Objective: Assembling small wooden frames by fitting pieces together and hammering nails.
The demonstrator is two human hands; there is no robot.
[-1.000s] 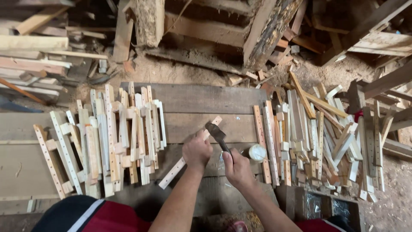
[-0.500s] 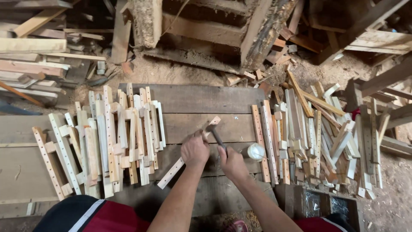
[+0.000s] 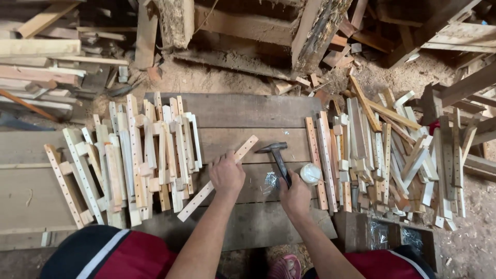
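Observation:
My left hand (image 3: 226, 175) presses down on a long pale wooden slat with a row of holes (image 3: 244, 150), which lies diagonally on the dark plank bench (image 3: 248, 111). My right hand (image 3: 295, 195) grips the handle of a dark hammer (image 3: 275, 151), whose head lies on the bench beyond the slat's far end. Between my hands sits a small heap of shiny nails (image 3: 269, 181). A small white round container (image 3: 310, 173) stands just right of the hammer hand.
Assembled slat pieces (image 3: 137, 155) are stacked on the left of the bench. A heap of loose slats with holes (image 3: 392, 150) lies on the right. Rough timber and offcuts (image 3: 310, 36) fill the ground beyond. A box with nails (image 3: 382, 235) sits at lower right.
The hammer has come down from above the slat and now rests with its head on the bench. My left hand still holds the slat in place.

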